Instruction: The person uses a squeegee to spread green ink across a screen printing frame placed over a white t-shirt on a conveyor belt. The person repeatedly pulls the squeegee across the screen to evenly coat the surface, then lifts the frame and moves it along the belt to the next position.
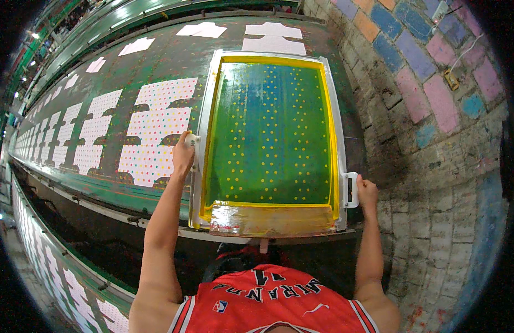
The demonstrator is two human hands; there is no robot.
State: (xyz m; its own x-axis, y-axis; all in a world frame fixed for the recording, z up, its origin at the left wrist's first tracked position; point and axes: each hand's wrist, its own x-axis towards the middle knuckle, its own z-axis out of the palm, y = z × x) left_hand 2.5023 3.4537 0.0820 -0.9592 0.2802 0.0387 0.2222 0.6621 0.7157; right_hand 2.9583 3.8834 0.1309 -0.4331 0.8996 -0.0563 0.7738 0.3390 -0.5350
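Note:
A screen printing frame (pixel 333 122) lies in front of me over the right end of a long table. Its green mesh (pixel 251 139) carries columns of small yellow dots, and yellow tape lines the inner edges. Along the near side runs a shiny, stained strip (pixel 268 219). My left hand (pixel 184 154) is closed around a pale handle on the frame's left side; the fingers are partly hidden. On the right side, my right hand (pixel 368 194) grips a white handle (pixel 354 178). What lies beneath the mesh is hidden.
White fabric pieces with coloured dots (pixel 160 119) lie in a row leftward along the green table (pixel 135 197). Plain white pieces (pixel 201 29) line its far side. A painted brick wall (pixel 443 102) with a cable stands to the right. Another table with dotted pieces is at lower left.

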